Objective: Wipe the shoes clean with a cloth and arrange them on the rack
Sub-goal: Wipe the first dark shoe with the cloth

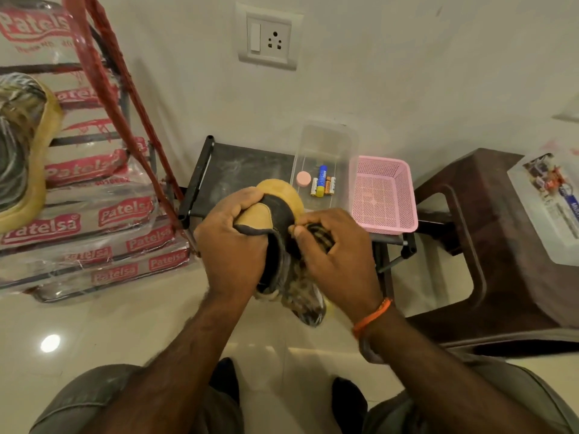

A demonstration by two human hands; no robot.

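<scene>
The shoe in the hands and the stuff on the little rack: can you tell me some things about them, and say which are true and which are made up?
1. The left hand grips the shoe. True.
2. The right hand is flat and holds nothing. False: its fingers pinch a patterned cloth against the shoe.
3. The pink basket is full of shoes. False: nothing shows inside it.
4. The clear plastic box holds batteries, a glue stick and a small pink round thing. True.
5. The pink basket stands to the right of the clear box on the black rack. True.
6. The wall socket has a plug in it. False: nothing is plugged in.
</scene>
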